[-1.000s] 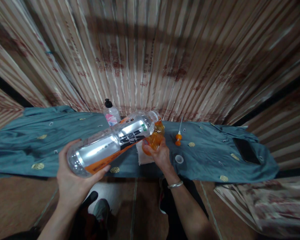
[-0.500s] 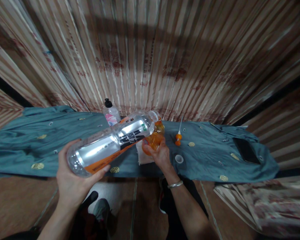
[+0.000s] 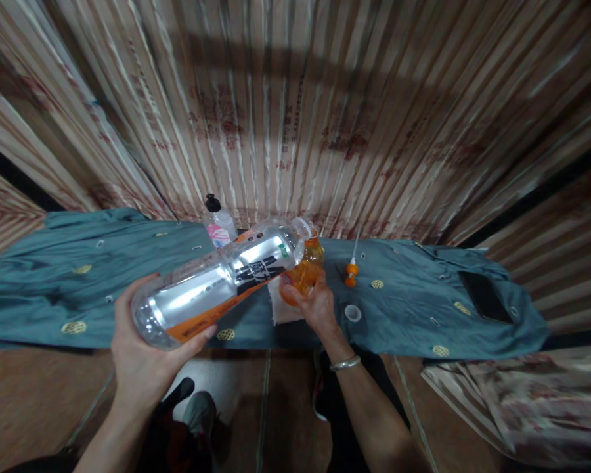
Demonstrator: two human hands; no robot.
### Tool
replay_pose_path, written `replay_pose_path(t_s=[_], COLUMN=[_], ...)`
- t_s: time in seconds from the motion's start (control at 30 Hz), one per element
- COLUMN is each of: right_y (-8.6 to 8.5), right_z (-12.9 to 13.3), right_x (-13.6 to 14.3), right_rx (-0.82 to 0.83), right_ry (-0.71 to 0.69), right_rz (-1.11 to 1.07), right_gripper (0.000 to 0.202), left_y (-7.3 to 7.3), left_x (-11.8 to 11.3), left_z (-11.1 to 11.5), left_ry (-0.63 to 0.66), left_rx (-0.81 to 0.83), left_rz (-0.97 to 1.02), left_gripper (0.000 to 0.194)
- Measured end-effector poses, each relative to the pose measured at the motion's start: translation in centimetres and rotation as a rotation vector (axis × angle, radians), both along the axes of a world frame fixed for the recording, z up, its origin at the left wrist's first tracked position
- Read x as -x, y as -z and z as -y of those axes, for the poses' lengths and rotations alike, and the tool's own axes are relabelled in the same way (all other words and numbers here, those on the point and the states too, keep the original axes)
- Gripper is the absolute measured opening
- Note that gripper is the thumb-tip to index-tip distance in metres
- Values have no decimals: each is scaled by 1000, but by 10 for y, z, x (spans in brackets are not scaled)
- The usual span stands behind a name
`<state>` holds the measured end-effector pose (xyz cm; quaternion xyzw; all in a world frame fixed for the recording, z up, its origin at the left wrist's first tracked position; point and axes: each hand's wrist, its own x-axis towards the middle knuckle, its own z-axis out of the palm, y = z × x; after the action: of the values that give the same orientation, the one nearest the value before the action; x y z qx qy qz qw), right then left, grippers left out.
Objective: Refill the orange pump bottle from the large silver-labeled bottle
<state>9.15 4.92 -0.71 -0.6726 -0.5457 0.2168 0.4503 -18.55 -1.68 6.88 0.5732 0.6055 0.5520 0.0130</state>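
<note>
A large clear plastic bottle with a silver and orange label is tilted, its base low at the left and its neck at the right. My left hand is closed around its lower end. The bottle's mouth lies at the top of an orange see-through bottle; whether liquid flows between them I cannot tell. My right hand grips the orange bottle from the right. Beneath that bottle lies a pale cloth. An orange pump top with a thin tube stands to the right, near a small white cap.
A clear bottle with a black cap and pink label stands behind the tilted bottle. The blue-green cloth covers the narrow table. A dark phone lies at the right. A striped curtain hangs along the back.
</note>
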Motion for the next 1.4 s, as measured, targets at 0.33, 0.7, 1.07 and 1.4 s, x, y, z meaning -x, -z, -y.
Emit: replay_pose_path(t_s=[0.33,0.7,1.07,1.4], right_y=[1,3,3,0], right_z=[-1,-1,-1,0], right_x=[0,-1,1,0], right_rx=[13,-23,-18,16], right_ry=[9,-18,3,1], right_rz=[29,21,19,26], right_gripper=[68,63,65,67], left_y=[1,-2,1,2], left_x=[-2,-3,0,1], left_z=[0,1,1,-1], left_ry=[-11,-5,12,5], left_rx=[-9,7,-38,-37], left_rz=[26,26,-36,-33], left_gripper=[109,112,119,116])
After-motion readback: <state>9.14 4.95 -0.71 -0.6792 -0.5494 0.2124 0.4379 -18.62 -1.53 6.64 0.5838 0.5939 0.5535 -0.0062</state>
